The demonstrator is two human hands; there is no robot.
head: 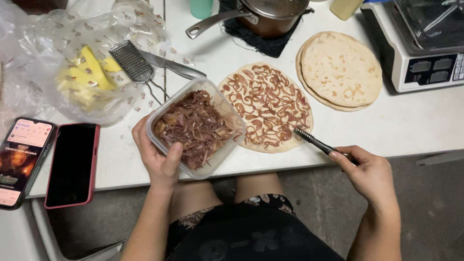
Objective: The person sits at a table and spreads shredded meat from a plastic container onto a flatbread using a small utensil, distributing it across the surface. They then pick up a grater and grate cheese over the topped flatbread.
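My left hand grips a clear square plastic container full of brown cooked onion strips, tilted at the table's front edge. My right hand holds a pair of black tongs by the handle, their tip resting at the lower right rim of a round flatbread. That flatbread lies flat on the white table and is covered with spread onion strips. A stack of plain flatbreads sits to its right.
Two phones lie at the left front, one with a lit screen. A clear bag with yellow cheese pieces, a metal grater, a lidded saucepan on a dark cloth and a kitchen scale stand behind.
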